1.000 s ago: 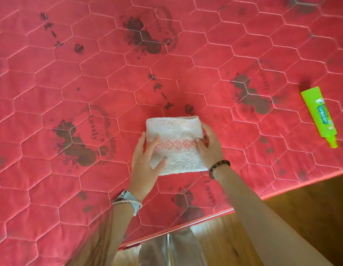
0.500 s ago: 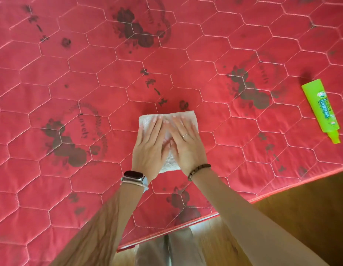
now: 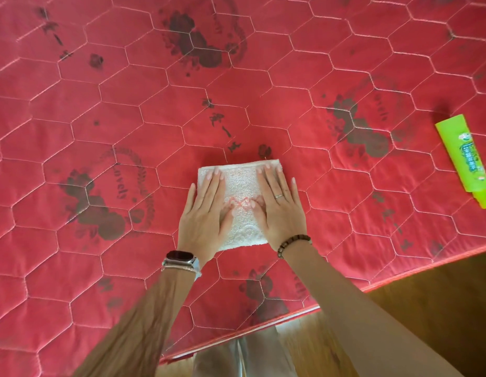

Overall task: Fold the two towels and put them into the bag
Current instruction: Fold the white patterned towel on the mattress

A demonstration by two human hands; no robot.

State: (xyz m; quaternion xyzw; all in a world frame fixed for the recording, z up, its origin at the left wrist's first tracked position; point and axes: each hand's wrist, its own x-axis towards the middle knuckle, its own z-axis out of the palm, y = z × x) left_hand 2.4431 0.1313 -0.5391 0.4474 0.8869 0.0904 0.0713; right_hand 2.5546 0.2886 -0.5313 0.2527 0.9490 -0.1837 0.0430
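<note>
A small white towel (image 3: 242, 186) with a pink zigzag band lies folded into a rough square on the red quilted mattress (image 3: 127, 110). My left hand (image 3: 205, 213) lies flat on the towel's left half, fingers stretched out. On its right half my right hand (image 3: 280, 208) presses flat the same way, with a ring on one finger. Neither hand grips the cloth. Only one towel shows, and no bag is in view.
A bright green tube (image 3: 466, 161) lies on the mattress at the far right. The mattress edge (image 3: 399, 276) runs diagonally below my arms, with wooden floor (image 3: 440, 308) beyond it at the lower right.
A second ago my hands held the towel by its sides. They then pressed together on its middle and have now slid apart, flat over its left and right halves.
</note>
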